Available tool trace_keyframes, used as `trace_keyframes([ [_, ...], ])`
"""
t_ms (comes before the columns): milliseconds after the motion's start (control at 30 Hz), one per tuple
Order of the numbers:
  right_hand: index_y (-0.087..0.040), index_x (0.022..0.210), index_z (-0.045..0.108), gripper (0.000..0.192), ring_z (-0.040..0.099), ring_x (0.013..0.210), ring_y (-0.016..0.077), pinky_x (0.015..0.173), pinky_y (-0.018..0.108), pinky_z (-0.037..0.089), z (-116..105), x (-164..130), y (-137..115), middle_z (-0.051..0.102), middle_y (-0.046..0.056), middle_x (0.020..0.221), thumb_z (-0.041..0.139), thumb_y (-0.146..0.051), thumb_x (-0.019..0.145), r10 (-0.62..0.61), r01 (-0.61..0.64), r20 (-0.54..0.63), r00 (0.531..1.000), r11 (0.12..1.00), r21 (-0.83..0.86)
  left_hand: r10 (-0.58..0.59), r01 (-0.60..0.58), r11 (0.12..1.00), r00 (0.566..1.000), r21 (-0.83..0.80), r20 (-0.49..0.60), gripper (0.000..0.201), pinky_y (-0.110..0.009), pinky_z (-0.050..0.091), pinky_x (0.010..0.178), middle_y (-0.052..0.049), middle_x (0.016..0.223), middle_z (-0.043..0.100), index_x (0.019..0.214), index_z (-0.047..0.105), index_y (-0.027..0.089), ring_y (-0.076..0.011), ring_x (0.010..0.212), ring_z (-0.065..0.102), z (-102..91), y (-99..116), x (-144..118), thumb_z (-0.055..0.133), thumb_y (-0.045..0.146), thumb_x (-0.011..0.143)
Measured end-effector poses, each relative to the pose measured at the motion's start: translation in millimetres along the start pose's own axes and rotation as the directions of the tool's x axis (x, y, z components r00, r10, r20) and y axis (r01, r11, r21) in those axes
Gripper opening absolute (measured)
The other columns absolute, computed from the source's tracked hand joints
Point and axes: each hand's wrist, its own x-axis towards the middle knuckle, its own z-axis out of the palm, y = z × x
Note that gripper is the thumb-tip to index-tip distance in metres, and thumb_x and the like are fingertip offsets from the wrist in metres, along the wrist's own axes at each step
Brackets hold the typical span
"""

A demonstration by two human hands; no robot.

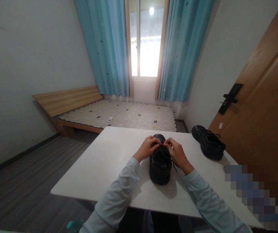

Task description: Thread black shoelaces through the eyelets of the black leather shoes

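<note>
A black lace-up shoe stands on the white table in front of me, its toe pointing away and its heel toward me. My left hand is at the lacing from the left, thumb and fingers pinched together on the shoelace. From the right, my right hand pinches the lace too, close to the left fingertips. A loose lace end hangs down the shoe's right side. The fingers partly cover the upper part of the lacing.
A second black shoe sits at the table's far right edge, near a wooden door. Beyond the table is a bed with a small white remote-like object on it. Blue curtains flank the window.
</note>
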Motion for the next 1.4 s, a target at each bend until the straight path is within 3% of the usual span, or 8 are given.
trace_keyframes([
  [200,-0.021,0.079,0.055,0.002,0.056,0.07,0.0164,0.068,0.029,0.043,-4,1,2,0.061,0.001,0.075,0.054,-0.023,0.08,-0.034,0.03,0.051,0.998,0.997,0.076,0.002,-0.002,1.0,1.0,0.002,-0.006,0.014,-0.036,0.041,0.094,-0.005,0.092,0.058,0.089,0.069,0.019,-0.0189,0.095,0.054,1.1,-2,0,0.057,0.021,0.081],
  [333,-0.02,0.088,0.059,0.016,0.057,0.07,0.0161,0.068,0.03,0.044,-7,4,10,0.062,0.001,0.076,0.062,-0.03,0.076,0.004,-0.013,0.085,0.996,0.994,0.108,0.004,-0.004,1.0,1.0,0.007,-0.005,0.014,-0.036,0.041,0.094,-0.006,0.092,0.058,0.09,0.069,0.019,-0.0186,0.094,0.054,1.7,-4,0,0.057,0.02,0.081],
  [467,-0.018,0.077,0.064,0.024,0.054,0.06,0.0143,0.057,0.027,0.043,-11,7,21,0.062,0.001,0.069,0.067,-0.041,0.072,0.086,-0.105,0.142,0.986,0.986,0.127,0.001,-0.001,1.0,1.0,0.008,-0.002,0.014,-0.037,0.041,0.095,-0.006,0.093,0.059,0.09,0.069,0.02,-0.0187,0.095,0.054,1.8,-4,0,0.057,0.02,0.082],
  [600,-0.017,0.068,0.064,0.027,0.054,0.061,0.0144,0.056,0.027,0.044,-12,8,25,0.062,0.001,0.068,0.068,-0.044,0.068,0.092,-0.125,0.176,0.98,0.974,0.19,0.001,-0.001,1.0,1.0,0.009,0.005,0.014,-0.037,0.04,0.095,-0.006,0.093,0.059,0.089,0.069,0.019,-0.0189,0.095,0.054,1.6,-4,-1,0.057,0.02,0.082],
  [1100,-0.02,0.071,0.06,0.016,0.054,0.065,0.0167,0.065,0.031,0.042,-6,5,19,0.062,0.001,0.069,0.06,-0.034,0.077,0.09,-0.098,0.069,0.994,0.988,0.119,0.01,-0.01,1.0,1.0,0.006,-0.004,0.014,-0.035,0.041,0.094,-0.006,0.091,0.058,0.089,0.069,0.019,-0.0184,0.094,0.055,1.3,-3,-1,0.058,0.019,0.082],
  [1400,-0.018,0.068,0.058,0.015,0.055,0.064,0.0159,0.062,0.029,0.041,-3,5,14,0.061,0.001,0.066,0.059,-0.03,0.077,0.081,-0.082,0.014,0.997,0.985,0.154,0.005,-0.005,1.0,1.0,0.012,-0.003,0.014,-0.036,0.041,0.093,-0.006,0.091,0.058,0.09,0.069,0.019,-0.0184,0.093,0.055,1.5,-3,0,0.058,0.02,0.082],
])
